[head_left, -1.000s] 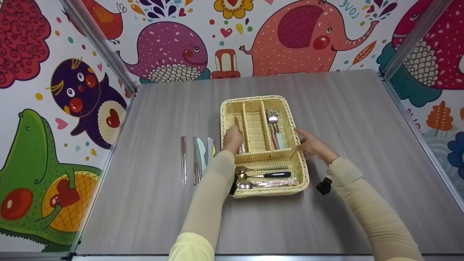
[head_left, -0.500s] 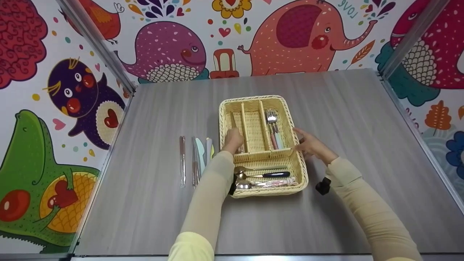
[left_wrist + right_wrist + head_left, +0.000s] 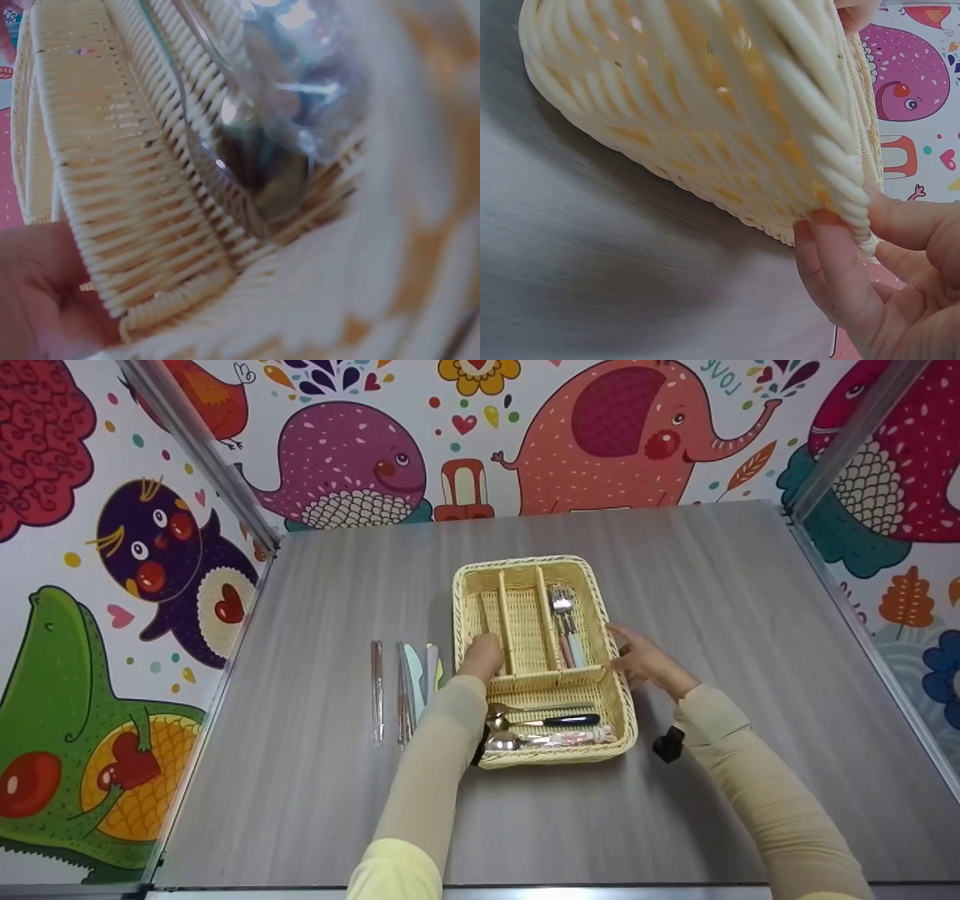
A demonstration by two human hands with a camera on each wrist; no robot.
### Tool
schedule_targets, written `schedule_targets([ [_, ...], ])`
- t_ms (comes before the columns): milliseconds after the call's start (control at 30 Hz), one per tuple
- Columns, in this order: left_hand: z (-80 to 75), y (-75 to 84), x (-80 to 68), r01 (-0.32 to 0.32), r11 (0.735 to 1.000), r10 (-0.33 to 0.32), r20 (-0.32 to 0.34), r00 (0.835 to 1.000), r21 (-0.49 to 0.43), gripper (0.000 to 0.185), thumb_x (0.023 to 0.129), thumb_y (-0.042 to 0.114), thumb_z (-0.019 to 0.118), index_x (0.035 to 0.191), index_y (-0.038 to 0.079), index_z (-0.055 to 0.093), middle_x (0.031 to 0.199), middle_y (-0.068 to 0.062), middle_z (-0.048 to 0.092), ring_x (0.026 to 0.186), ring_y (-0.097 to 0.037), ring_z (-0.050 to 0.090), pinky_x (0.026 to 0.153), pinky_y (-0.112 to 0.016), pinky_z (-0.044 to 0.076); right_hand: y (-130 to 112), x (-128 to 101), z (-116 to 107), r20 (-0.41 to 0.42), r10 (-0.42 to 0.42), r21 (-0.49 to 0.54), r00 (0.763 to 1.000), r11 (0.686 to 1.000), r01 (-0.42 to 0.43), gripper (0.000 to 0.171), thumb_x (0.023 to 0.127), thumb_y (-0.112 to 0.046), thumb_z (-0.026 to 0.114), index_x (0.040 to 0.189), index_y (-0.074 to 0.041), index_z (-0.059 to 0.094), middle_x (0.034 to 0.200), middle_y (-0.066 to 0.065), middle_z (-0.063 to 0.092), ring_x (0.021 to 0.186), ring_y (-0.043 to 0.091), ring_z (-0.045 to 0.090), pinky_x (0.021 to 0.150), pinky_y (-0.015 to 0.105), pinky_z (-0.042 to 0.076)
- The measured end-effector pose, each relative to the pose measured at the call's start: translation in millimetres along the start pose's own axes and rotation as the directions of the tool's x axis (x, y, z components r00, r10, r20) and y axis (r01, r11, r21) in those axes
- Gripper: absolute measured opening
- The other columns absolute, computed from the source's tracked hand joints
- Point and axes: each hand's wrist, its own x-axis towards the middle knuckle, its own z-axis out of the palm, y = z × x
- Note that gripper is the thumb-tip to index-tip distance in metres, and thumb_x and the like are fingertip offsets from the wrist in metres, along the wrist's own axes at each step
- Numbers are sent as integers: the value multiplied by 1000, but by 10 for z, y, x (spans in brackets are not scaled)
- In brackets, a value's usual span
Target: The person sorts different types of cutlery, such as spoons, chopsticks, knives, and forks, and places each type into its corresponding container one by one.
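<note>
A woven cutlery basket [image 3: 525, 682] with several compartments stands mid-table. My left hand [image 3: 482, 655] reaches down into its left compartment, fingers curled over the lower part of a table knife [image 3: 483, 611]; the blade shows beyond the knuckles. The divider hides those fingertips from the left wrist view, where part of the hand [image 3: 37, 292] shows at lower left. My right hand [image 3: 646, 661] holds the basket's right side; in the right wrist view, thumb and fingers [image 3: 840, 277] pinch the rim. Forks [image 3: 568, 626] lie in the right compartment, spoons [image 3: 547, 721] in the front one.
Left of the basket, on the grey table [image 3: 300, 780], lie chopsticks [image 3: 377, 694] and a teal knife [image 3: 414, 675] beside more slim utensils [image 3: 433, 669]. Cartoon-printed walls [image 3: 465, 435] close in the back and sides.
My left hand has shifted slightly toward the near end of the left compartment, so more of the knife's blade shows. The right hand stays on the basket's rim.
</note>
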Motion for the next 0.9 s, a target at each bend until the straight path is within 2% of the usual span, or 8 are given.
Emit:
schedule_targets([
  [133,18,-21,13,-23,998,21,33,999,57,17,89,-6,45,90,-2,62,102,-17,60,64,-18,39,55,-29,34,-3,8,8,4,5,-1,1000,1000,-5,78,88,0,53,148,-13,7,99,16,44,52,6,45,51,29,49],
  [300,22,-25,25,-47,991,44,25,999,128,19,85,-9,49,96,-2,62,107,-17,60,72,-20,46,63,-32,43,-10,25,10,2,4,-18,1000,1000,-4,77,87,1,52,148,-12,8,93,14,46,53,7,48,52,32,51],
  [433,-38,9,21,-74,991,80,-53,995,113,21,88,-8,47,103,-2,60,104,-19,61,80,-23,59,69,-35,51,-5,38,8,6,5,-22,1000,1000,-5,76,87,2,52,148,-11,8,91,12,47,53,7,48,52,33,52],
  [533,-193,22,13,-114,991,123,-152,981,69,22,90,-5,44,106,-1,58,98,-19,62,82,-28,62,69,-37,51,3,33,1,4,4,-30,1000,1000,-3,76,88,1,52,148,-11,8,93,13,47,52,7,48,53,33,51],
  [600,-348,-3,-1,-118,992,122,-202,972,33,24,91,-1,43,110,1,57,99,-18,62,82,-29,62,69,-38,51,5,24,-1,1,-2,-29,1000,1000,2,76,88,1,52,148,-11,8,94,15,47,53,7,49,53,33,51],
  [733,-659,-218,-44,-74,997,80,-293,953,31,31,92,5,42,120,3,55,108,-18,61,90,-32,61,74,-43,50,15,18,-2,0,-12,-24,1000,1000,12,76,88,0,52,148,-11,8,96,17,48,55,8,52,54,33,52],
  [800,-768,-401,-83,-22,998,37,-310,950,52,33,93,7,42,124,2,53,113,-18,60,96,-33,61,77,-44,50,18,18,0,-1,-10,-18,1000,1000,10,76,88,0,53,148,-11,8,97,17,48,55,9,53,54,32,52],
  [900,-839,-717,-144,79,994,-53,-294,954,78,28,93,7,43,116,-2,56,111,-19,62,99,-33,60,80,-45,50,21,17,-5,-4,0,-19,1000,1000,0,76,88,-1,54,148,-11,8,97,17,48,55,9,53,52,30,52],
])
